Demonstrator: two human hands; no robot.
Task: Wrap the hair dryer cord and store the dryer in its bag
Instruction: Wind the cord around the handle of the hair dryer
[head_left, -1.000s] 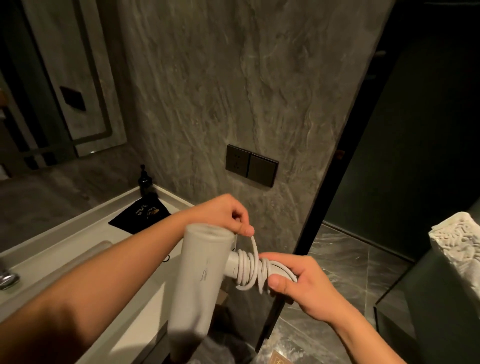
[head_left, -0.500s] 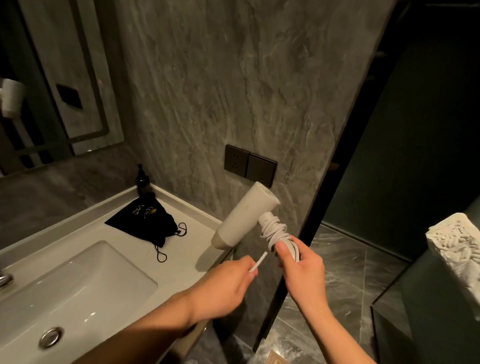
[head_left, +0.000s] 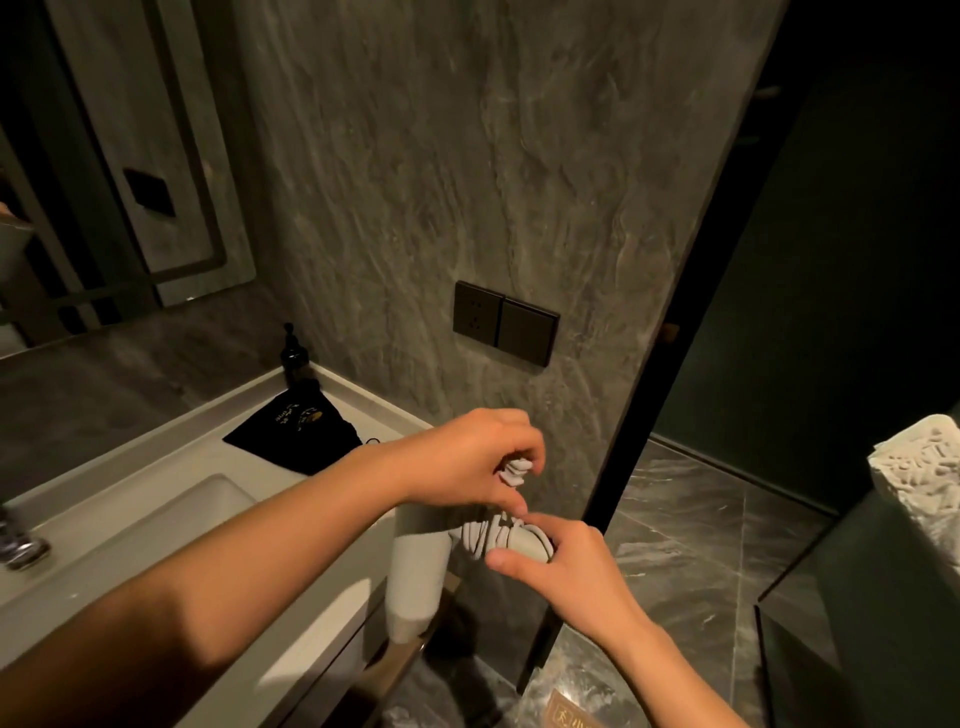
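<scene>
A white hair dryer (head_left: 415, 577) hangs barrel-down in front of the counter edge. Its white cord (head_left: 485, 535) is coiled around the handle. My right hand (head_left: 561, 571) grips the end of the handle, thumb across it. My left hand (head_left: 467, 457) reaches over the dryer and pinches the white plug end of the cord (head_left: 515, 472) just above the coils. The black drawstring bag (head_left: 296, 434) lies flat on the white counter behind my left forearm, next to the wall.
A white sink basin (head_left: 171, 525) is sunk in the counter (head_left: 218, 457), with a chrome tap (head_left: 21, 545) at the left edge. A dark pump bottle (head_left: 295, 358) stands in the corner. A black socket plate (head_left: 505, 322) sits on the grey stone wall. A white textured object (head_left: 924, 467) is at right.
The dryer swung from barrel-up to barrel-down. My left hand moved from below the handle to above it, bringing the cord end around, and now holds the plug.
</scene>
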